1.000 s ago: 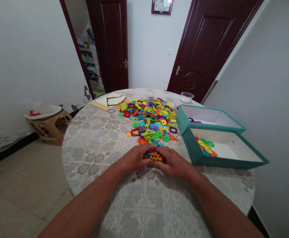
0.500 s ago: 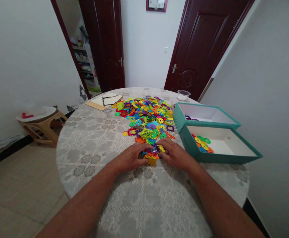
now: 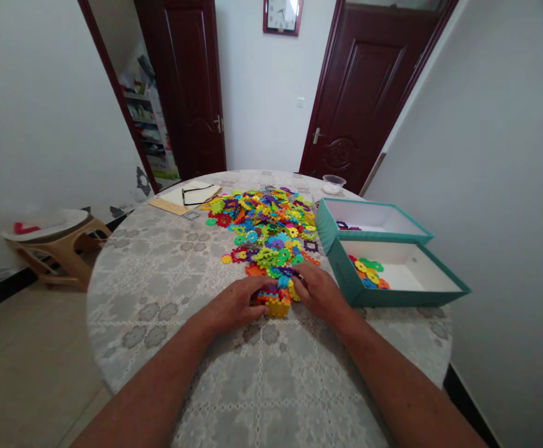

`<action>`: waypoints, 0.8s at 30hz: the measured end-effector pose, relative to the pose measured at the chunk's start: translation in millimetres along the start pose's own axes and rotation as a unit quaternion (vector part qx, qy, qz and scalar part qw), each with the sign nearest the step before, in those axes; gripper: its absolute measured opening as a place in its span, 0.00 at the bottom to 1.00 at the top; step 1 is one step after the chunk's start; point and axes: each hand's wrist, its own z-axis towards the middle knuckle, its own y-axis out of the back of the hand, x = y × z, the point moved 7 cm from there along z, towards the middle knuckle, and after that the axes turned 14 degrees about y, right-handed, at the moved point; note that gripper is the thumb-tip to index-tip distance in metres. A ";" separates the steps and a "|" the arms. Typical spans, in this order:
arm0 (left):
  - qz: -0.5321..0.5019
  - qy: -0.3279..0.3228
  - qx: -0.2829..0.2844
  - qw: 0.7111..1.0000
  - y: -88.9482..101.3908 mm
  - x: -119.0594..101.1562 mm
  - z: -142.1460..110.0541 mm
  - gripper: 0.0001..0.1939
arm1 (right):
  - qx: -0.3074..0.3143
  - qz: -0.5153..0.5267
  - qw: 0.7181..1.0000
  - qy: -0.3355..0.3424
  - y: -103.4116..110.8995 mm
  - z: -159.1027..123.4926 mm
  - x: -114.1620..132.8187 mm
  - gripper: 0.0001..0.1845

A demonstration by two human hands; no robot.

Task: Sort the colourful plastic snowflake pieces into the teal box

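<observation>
My left hand (image 3: 238,303) is closed around the left side of a small cluster of toothed plastic building pieces (image 3: 278,308), yellow in front with orange and red behind. Its thumb lies low along the cluster and the fingers reach over the top. On the other side, my right hand (image 3: 318,289) has its fingers bent in a pinch at a purple toothed piece (image 3: 288,272); the fingertips are partly hidden. A yellow gear-shaped piece (image 3: 293,290) shows just below those fingers. Beyond both hands spreads a heap of colourful gear-shaped pieces (image 3: 271,214).
A teal box (image 3: 392,298) with two compartments stands on the right, several pieces inside. Far left on the table (image 3: 159,280) lie black glasses (image 3: 199,195) on paper. A clear bowl (image 3: 334,184) sits at the back. A wooden stool (image 3: 73,255) stands left.
The camera view has shifted, so the table sits a little to the left. My right hand has lifted slightly off the cluster's side, with a purple piece at its fingertips. My left hand stays at the cluster.
</observation>
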 end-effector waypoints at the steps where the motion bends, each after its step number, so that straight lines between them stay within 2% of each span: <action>1: -0.005 0.000 -0.001 1.000 -0.2 1.1 0.2 0.33 | 0.002 0.011 1.000 0.002 -0.5 0.6 3.1 0.09; 8: -0.072 0.034 -0.012 0.997 0.4 10.0 2.8 0.40 | 0.084 0.100 0.991 0.005 -15.6 2.4 22.8 0.09; 12: -0.055 0.018 -0.007 0.998 3.1 4.1 2.0 0.35 | 0.101 0.147 0.984 0.014 -10.8 3.8 27.2 0.14; 15: -0.041 0.000 -0.019 0.999 6.6 1.9 1.8 0.35 | 0.121 0.132 0.984 0.008 -12.6 3.0 28.1 0.11; 19: -0.020 -0.020 -0.037 0.999 8.8 2.8 3.1 0.34 | 0.112 0.086 0.990 -0.007 -21.9 1.4 30.0 0.16; 24: -0.014 -0.012 -0.051 0.999 10.3 5.1 4.9 0.34 | 0.096 0.078 0.992 0.005 -30.5 0.2 38.8 0.26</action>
